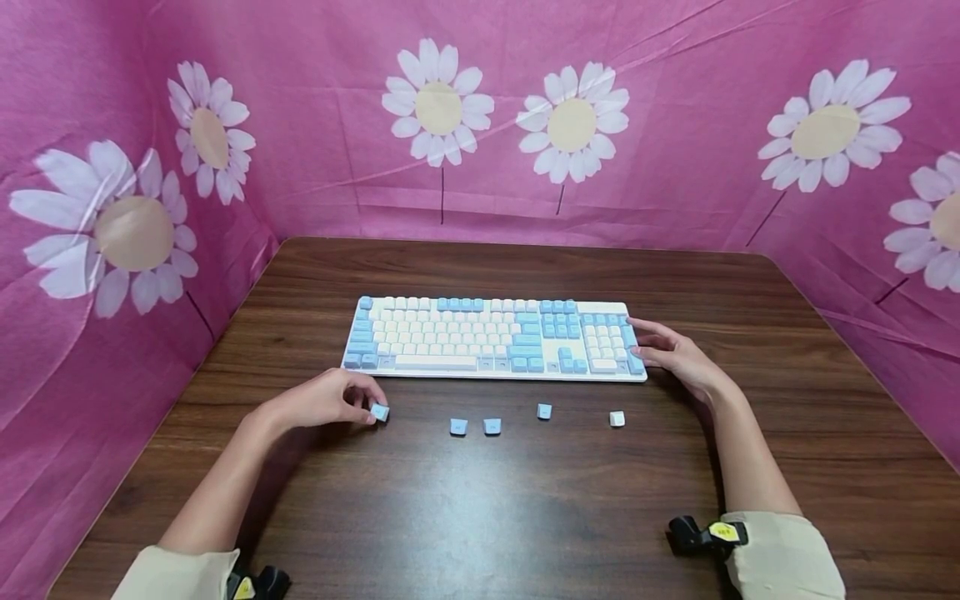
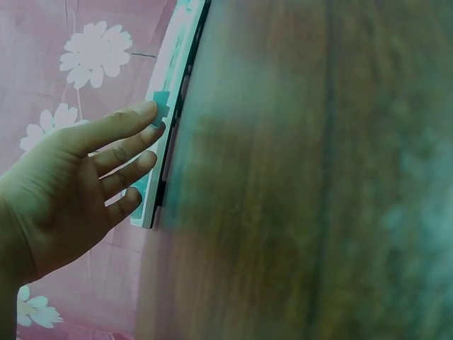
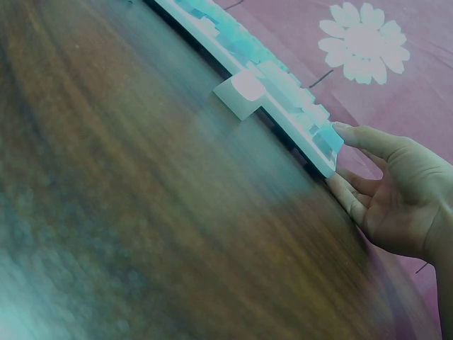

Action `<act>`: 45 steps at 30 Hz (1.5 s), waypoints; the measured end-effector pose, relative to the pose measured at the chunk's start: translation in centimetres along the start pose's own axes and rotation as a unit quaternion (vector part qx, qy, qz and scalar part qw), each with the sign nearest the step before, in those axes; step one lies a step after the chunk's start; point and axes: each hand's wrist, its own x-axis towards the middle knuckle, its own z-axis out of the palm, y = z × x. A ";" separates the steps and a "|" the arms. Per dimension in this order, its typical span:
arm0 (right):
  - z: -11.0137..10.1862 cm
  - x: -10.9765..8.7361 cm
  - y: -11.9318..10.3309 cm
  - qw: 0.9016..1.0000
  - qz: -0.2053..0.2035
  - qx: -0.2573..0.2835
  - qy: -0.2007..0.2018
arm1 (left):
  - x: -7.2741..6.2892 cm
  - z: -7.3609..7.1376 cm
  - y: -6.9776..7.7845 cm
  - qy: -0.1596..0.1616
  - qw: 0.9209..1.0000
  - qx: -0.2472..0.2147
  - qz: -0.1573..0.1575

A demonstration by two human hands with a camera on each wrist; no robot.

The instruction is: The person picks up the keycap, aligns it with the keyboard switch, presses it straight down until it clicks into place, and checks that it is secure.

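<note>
A white and light-blue keyboard [image 1: 450,375] lies across the table, with a few bare gaps showing among its front-row keys. Just in front of its left end, my left hand [image 1: 324,398] pinches a light-blue keycap [image 1: 380,412] between thumb and fingertips; the left wrist view shows this keycap [image 2: 161,108] at the thumb tip, other fingers loosely extended. My right hand [image 1: 678,358] holds the keyboard's right end, thumb at the edge keys and fingers along the side. In the right wrist view the thumb lies over the corner of the keyboard [image 3: 301,138], with fingers lower down.
Before the keyboard lie loose blue keycaps, one left of centre [image 1: 458,427], a second beside it [image 1: 492,427] and a third farther right [image 1: 544,412]. A white keycap [image 1: 617,419] lies nearer my right hand. Pink flowered cloth [image 1: 502,200] hangs around the wooden table [image 1: 480,517].
</note>
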 end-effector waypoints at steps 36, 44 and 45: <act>0.0 0.0 -0.2 1.000 0.009 0.001 0.004 | 2.1 -2.4 0.0 0.087 0.995 0.045 0.010; 0.0 0.1 -0.1 1.000 0.004 -0.002 0.003 | 2.4 -2.6 -0.3 0.106 0.993 0.062 0.000; 0.0 0.1 0.0 1.000 0.004 -0.002 0.003 | 2.4 -2.6 -0.4 0.110 0.992 0.065 0.002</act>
